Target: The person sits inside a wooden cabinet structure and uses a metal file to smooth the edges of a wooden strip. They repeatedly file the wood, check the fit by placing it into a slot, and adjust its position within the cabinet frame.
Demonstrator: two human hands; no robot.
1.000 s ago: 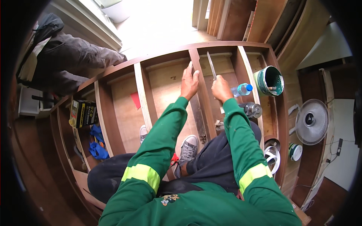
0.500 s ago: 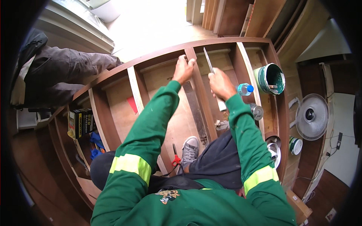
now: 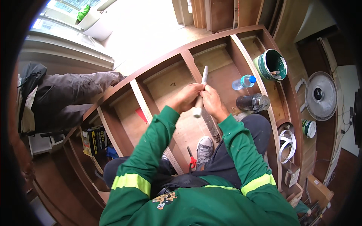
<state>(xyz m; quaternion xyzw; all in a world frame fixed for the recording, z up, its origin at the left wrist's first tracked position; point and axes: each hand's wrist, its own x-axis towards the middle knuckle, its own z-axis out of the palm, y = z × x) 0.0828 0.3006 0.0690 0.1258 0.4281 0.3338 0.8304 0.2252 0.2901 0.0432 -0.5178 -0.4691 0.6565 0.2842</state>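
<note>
Both hands meet over the wooden frame around a long white-handled tool [image 3: 198, 110] with a narrow grey blade, its exact kind unclear. My right hand [image 3: 213, 101] is closed around its middle. My left hand [image 3: 185, 98] is closed against it from the other side, fingertips touching the right hand's. The blade points away from me and the handle end sticks out toward me. Under the hands lies the brown wooden frame [image 3: 191, 64], split into compartments by upright dividers. Red-handled scissors [image 3: 192, 162] lie by my shoe.
Right of my hands are a water bottle [image 3: 243, 82] and a dark tumbler [image 3: 247, 103]. Beyond stand a green paint bucket [image 3: 260, 66], a fan [image 3: 320, 96] and a white coil of strip [image 3: 287, 146]. At left are an adhesive can [image 3: 90, 141] and another person's legs [image 3: 71, 90].
My left hand has left the frame's divider and come to the tool. My right hand has drawn the tool nearer to me and leftward. The view has shifted and turned slightly.
</note>
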